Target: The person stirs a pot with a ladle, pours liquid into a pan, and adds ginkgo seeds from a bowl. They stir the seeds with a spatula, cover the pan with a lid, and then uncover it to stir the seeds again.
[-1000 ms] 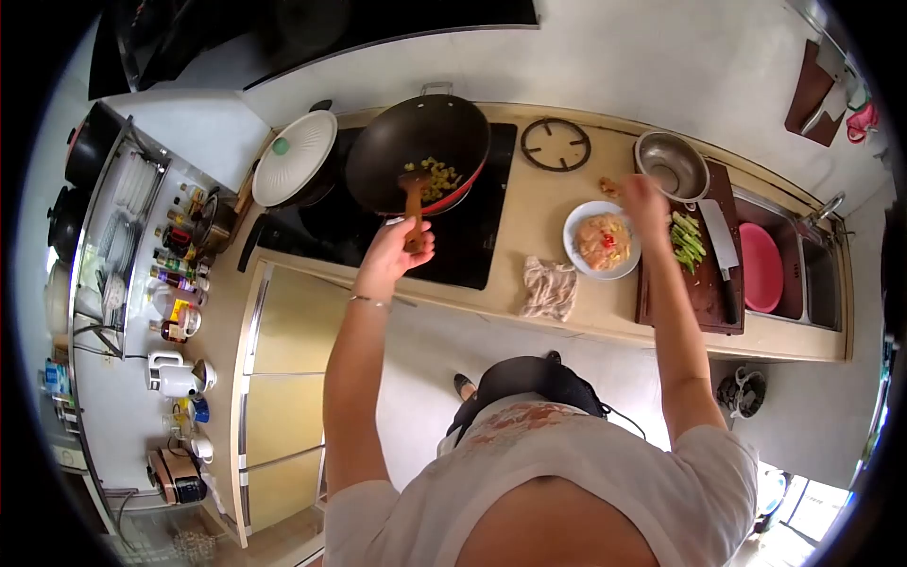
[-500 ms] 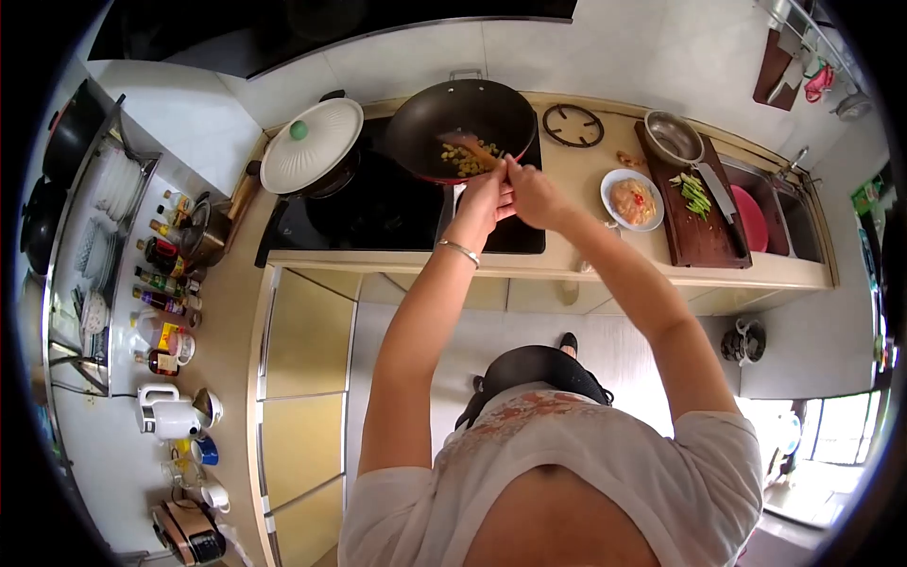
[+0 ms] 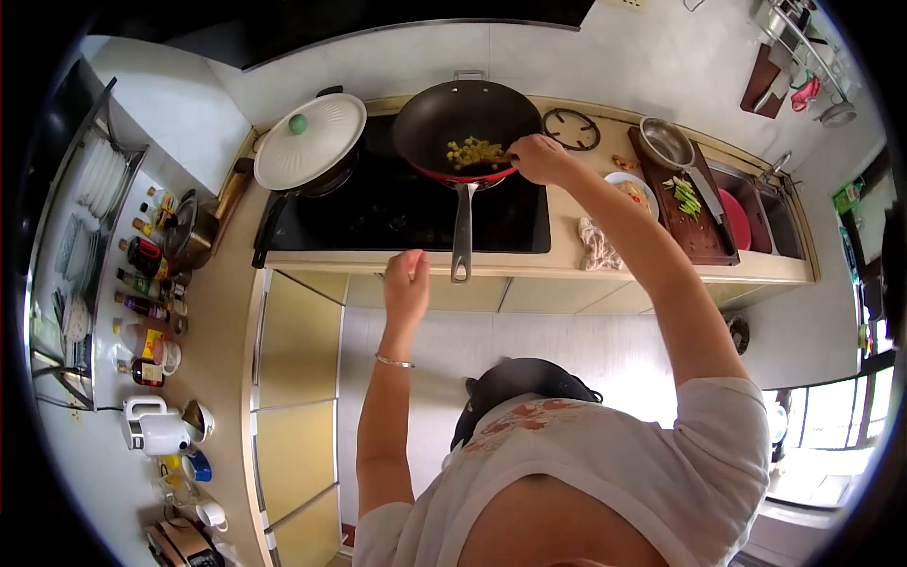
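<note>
— Head view: right hand (image 3: pixel 539 159)?
— Fingers curled; whether they gripped anything could not be told. Left of it sat the round, dark wok (image 3: pixel 453 109), holding chunky yellowish pieces (image 3: pixel 477 152).
— Left hand (image 3: pixel 407 285)?
— Released, fingers loosely bent; the long metal handle (image 3: pixel 463 233) lay apart, rightward.

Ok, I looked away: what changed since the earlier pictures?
The left hand released the wooden spatula and drew back from the wok. The right hand moved left, from near the steel bowl to the wok's right rim. Knife and greens stayed on the cutting board.
</note>
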Action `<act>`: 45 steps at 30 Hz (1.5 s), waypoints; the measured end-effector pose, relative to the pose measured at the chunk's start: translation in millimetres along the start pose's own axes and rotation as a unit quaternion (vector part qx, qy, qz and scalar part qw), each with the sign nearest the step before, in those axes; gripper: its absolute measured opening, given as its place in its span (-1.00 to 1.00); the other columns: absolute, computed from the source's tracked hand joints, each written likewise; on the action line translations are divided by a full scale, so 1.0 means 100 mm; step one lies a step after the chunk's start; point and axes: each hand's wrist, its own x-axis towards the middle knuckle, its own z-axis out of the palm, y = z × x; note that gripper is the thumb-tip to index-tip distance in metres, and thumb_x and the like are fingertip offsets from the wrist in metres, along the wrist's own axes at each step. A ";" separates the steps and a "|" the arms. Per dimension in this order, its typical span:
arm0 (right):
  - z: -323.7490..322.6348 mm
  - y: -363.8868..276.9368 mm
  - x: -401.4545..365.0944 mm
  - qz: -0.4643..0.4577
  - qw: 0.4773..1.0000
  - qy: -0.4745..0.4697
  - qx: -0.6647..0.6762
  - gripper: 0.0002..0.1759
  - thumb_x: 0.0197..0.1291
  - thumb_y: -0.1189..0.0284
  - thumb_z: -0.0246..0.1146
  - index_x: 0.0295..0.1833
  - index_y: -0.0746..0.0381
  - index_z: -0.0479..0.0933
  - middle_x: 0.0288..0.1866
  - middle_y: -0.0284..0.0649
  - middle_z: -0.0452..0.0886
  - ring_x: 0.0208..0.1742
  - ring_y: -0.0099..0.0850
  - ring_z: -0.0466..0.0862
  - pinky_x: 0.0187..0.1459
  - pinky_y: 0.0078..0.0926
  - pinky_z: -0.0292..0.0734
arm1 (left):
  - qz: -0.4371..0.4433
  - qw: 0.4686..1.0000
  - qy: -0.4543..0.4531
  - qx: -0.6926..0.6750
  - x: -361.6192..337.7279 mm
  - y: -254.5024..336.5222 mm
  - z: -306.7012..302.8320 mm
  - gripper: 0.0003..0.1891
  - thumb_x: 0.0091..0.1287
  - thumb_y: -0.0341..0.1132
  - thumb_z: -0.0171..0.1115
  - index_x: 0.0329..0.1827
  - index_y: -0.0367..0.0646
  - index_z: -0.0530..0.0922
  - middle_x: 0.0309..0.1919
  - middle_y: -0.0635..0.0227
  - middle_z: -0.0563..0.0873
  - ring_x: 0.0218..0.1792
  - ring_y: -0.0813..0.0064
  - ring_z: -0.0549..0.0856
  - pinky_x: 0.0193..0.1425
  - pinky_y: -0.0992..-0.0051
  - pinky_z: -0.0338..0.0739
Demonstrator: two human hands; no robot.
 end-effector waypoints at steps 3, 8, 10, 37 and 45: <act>0.19 0.09 0.30 0.039 0.998 0.040 0.024 -0.74 0.04 0.36 0.03 -0.21 0.20 0.54 -0.17 -0.04 0.55 -0.06 -0.12 0.53 -0.09 -0.31 0.46 | 0.026 0.998 0.038 0.039 0.09 -0.03 -0.29 -0.76 0.21 -0.24 0.10 -0.24 -0.26 0.52 -0.30 0.21 0.57 -0.26 0.34 0.56 -0.15 0.44 0.43; 0.31 0.06 0.33 0.118 0.987 0.088 0.059 -0.68 0.10 0.29 0.08 -0.04 0.13 0.48 -0.18 -0.11 0.56 -0.09 -0.15 0.52 -0.07 -0.31 0.42 | 0.142 0.978 0.049 0.146 0.77 -0.19 -0.87 -0.82 0.14 -0.25 0.15 -0.35 -0.18 0.52 -0.35 0.23 0.58 -0.32 0.26 0.53 -0.19 0.37 0.40; 0.23 -0.03 0.26 0.118 0.985 0.108 0.064 -0.67 0.10 0.28 0.07 -0.03 0.14 0.48 -0.22 -0.09 0.56 -0.12 -0.13 0.53 -0.11 -0.30 0.42 | 0.203 0.949 0.069 0.230 1.29 -0.22 -1.11 -0.83 0.12 -0.26 0.17 -0.33 -0.16 0.52 -0.32 0.22 0.58 -0.27 0.19 0.51 -0.14 0.32 0.38; 0.14 -1.48 -0.27 0.377 0.905 0.168 0.101 -0.67 0.12 0.30 0.08 0.02 0.08 0.46 -0.32 -0.04 0.54 -0.24 -0.11 0.54 -0.22 -0.27 0.42 | 0.257 0.894 -0.218 0.294 4.36 -0.51 -1.20 -0.57 0.03 -0.26 0.21 -0.02 -0.25 0.46 -0.09 0.06 0.56 -0.01 0.17 0.51 0.07 0.35 0.38; -0.11 -1.50 -0.47 0.334 0.934 0.125 -0.020 -0.64 0.06 0.47 0.05 0.01 0.00 0.46 -0.44 -0.09 0.45 -0.45 -0.16 0.52 -0.42 -0.26 0.37 | 0.313 0.867 -0.260 0.288 3.71 0.64 0.43 -0.65 0.03 -0.27 0.21 -0.14 -0.27 0.52 -0.15 0.01 0.58 -0.06 0.13 0.54 0.03 0.33 0.42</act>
